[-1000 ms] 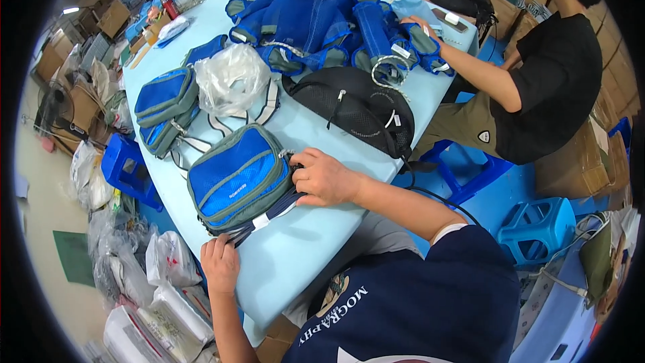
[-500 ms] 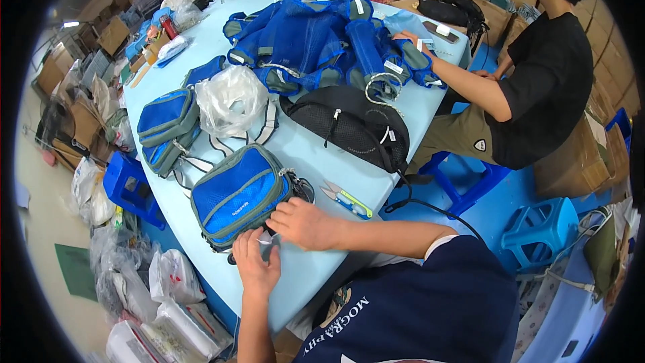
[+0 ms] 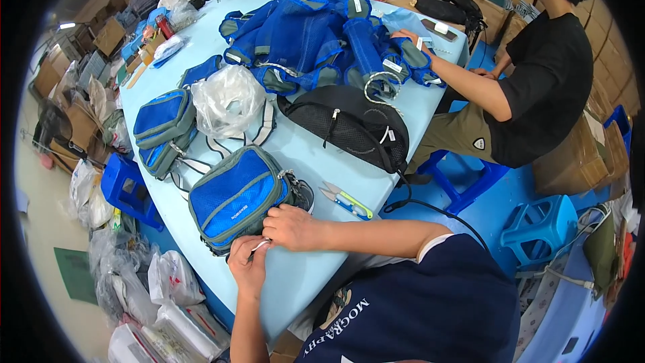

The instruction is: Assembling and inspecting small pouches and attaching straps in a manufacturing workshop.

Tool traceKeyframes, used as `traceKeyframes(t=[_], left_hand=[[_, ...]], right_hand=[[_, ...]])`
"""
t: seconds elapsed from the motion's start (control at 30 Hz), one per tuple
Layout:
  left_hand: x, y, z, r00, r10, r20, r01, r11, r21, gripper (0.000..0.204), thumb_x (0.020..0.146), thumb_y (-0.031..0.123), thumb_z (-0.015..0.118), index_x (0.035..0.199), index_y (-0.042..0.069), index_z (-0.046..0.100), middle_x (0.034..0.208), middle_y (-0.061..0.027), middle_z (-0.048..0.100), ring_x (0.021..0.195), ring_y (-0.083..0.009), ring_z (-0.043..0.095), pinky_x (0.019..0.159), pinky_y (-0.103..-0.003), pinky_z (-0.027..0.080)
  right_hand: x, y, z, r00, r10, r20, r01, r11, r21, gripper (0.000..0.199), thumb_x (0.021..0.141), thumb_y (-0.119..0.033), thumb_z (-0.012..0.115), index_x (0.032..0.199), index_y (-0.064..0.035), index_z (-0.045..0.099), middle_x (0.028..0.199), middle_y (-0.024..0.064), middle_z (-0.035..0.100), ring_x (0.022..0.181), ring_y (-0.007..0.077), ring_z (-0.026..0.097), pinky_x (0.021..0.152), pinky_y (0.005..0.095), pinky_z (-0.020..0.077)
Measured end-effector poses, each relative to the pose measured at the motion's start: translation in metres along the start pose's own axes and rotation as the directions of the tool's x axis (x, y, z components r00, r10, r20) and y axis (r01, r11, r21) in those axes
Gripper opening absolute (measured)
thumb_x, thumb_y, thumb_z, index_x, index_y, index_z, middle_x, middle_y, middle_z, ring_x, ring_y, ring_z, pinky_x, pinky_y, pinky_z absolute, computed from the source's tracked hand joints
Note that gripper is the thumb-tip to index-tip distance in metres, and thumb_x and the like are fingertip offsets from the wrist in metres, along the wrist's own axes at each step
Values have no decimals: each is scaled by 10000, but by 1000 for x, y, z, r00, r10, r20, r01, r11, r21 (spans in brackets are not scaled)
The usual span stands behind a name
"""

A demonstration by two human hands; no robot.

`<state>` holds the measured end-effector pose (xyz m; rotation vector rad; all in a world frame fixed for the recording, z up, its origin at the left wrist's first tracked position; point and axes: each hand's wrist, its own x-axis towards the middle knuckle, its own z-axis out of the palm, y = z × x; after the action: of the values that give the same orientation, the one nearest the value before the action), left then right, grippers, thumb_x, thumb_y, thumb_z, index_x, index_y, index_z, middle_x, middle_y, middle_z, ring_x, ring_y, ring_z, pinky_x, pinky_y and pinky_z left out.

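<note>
Close in front of me on the table lies a blue mesh bag with grey trim (image 3: pixel 235 195). My left hand (image 3: pixel 246 265) is at its near edge, thumb and fingers pinched on a thin white strip (image 3: pixel 260 245). Up against the same edge, my right hand (image 3: pixel 295 227) has its fingers curled together beside the left. The strip runs between the two hands; what the right fingertips grip is hidden. To the right of the bag lie yellow-green thread snips (image 3: pixel 346 200), blades toward the bag.
Beyond are more blue-grey bags (image 3: pixel 161 121), a clear plastic bag (image 3: pixel 228 101), a black pouch (image 3: pixel 346 124) and a heap of blue mesh pieces (image 3: pixel 302 37). A co-worker (image 3: pixel 544 81) sits at the right edge, an arm on the table. Blue stools (image 3: pixel 541 232) stand on the floor.
My left hand has closed from spread fingers into a pinch on the white strip. The right hand has moved slightly down, and the hands are now together.
</note>
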<state>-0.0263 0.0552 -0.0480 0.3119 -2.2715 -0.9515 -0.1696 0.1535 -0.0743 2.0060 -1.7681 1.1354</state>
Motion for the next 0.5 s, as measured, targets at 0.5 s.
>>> traceKeyframes(t=[0.5], left_hand=[[-13, -11, -4, 996, 89, 18, -91, 976, 199, 163, 720, 110, 709, 821, 49, 597, 809, -103, 615, 752, -287, 585, 696, -356, 452]], right_hand=[[-5, -4, 9, 998, -61, 8, 61, 995, -74, 158, 708, -264, 587, 701, -123, 515, 728, 30, 477, 752, 209, 476, 646, 337, 361]])
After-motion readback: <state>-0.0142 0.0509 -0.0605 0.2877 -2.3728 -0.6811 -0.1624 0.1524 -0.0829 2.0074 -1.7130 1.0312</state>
